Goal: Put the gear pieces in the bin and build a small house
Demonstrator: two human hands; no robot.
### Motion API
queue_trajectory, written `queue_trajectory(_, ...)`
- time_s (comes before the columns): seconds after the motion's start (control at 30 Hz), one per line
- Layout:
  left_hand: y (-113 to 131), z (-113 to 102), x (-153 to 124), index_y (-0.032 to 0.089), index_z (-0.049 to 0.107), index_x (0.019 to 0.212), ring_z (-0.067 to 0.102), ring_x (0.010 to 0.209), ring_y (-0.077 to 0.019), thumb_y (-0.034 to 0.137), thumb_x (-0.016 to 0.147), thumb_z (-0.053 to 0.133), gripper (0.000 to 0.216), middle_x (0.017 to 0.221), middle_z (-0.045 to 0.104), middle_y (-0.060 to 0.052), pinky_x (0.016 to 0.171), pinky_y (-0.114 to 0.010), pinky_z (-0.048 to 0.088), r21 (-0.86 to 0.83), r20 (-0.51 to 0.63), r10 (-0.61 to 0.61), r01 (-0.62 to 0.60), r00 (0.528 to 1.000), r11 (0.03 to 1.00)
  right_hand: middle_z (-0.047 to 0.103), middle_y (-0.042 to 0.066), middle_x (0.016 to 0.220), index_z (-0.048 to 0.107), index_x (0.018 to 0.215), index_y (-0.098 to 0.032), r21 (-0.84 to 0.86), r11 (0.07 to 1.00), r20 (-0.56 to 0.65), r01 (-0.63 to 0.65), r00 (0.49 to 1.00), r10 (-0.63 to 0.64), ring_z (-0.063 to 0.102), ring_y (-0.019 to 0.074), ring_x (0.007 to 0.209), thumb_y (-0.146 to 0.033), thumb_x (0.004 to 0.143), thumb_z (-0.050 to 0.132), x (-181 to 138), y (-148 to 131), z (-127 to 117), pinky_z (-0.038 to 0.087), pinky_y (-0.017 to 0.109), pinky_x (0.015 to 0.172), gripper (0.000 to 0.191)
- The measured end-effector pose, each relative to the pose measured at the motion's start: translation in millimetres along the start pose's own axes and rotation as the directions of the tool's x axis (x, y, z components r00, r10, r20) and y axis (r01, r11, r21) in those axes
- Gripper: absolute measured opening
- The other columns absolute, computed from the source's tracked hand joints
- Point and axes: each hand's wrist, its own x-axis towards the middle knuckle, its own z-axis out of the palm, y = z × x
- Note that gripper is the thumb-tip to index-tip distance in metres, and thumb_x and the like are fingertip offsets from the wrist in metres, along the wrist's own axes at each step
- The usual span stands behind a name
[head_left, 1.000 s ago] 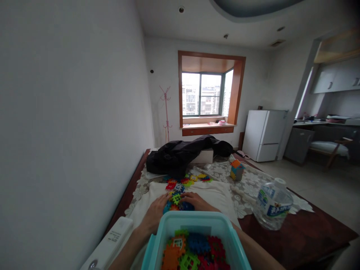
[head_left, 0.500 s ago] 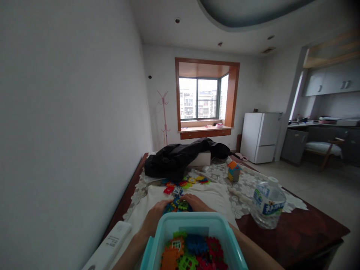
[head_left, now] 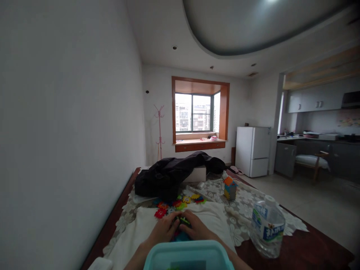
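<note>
1. Lower in view than a second ago, the teal tub (head_left: 187,245) meets the bottom edge.
2. Left hand (head_left: 165,228) and right hand (head_left: 196,225) are closer together, fingers curled narrowly around plastic pieces (head_left: 185,220).
3. These, green and blue, sit just beyond the tub.

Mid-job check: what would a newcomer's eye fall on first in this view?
Likely the bright window in its brown frame on the far wall. Next, the black cloth heaped across the far end of the table, and the turquoise bin at the bottom edge. Just beyond the bin, the left hand and right hand are close together on coloured pieces.
</note>
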Motion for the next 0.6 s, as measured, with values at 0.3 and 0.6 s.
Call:
queue_trajectory(0.3,7,-4,-25,0.037,0.075,0.136,0.063,0.138,-0.0296,0.034,0.083,0.076,0.052,0.146,0.073,0.0,0.12,-0.039,0.048,0.008,0.159,-0.023,0.022,0.987,1.0,0.071,0.008,0.109,0.073,0.111,-0.026,0.044,0.996,-0.191,-0.072,0.978,0.08,0.067,0.0303,0.106,-0.043,0.091,0.073,2,15,6,0.054,0.048,0.1,0.026)
queue_trajectory(0.6,-3,-3,-29,0.041,0.084,0.12,0.066,0.134,-0.0346,0.047,0.091,0.071,0.033,0.149,0.071,0.0,0.118,-0.044,0.046,0.019,0.142,0.031,-0.034,0.989,0.999,0.07,0.004,0.096,0.075,0.105,-0.022,0.269,0.963,0.041,-0.003,0.999,-0.008,0.065,0.0232,0.09,-0.07,0.092,0.072,11,-71,-66,0.054,0.036,0.087,0.049)
